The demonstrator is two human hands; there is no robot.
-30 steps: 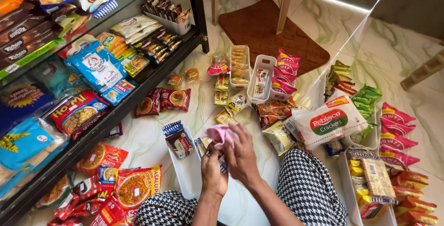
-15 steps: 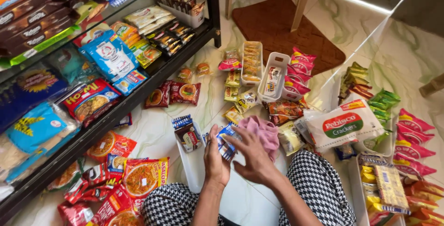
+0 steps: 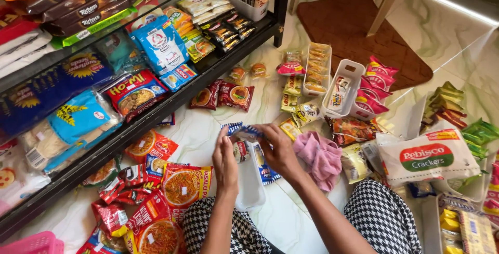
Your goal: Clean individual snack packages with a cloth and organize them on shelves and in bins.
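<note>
Because the small blue-and-white packet (image 3: 244, 132) is pinched only at its edges between the fingers of the left hand (image 3: 224, 161) and right hand (image 3: 278, 147), above the white tray (image 3: 249, 194), it could be dropped toward the pink cloth (image 3: 319, 158) at 3 o'clock.

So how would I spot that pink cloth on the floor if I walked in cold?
Start at the black shelf rack full of snacks, then look down to the pale marble floor in front of it. The pink cloth lies crumpled just beside the person's right hand. It is the only soft, plain thing there; everything around it is a shiny printed packet.
</note>
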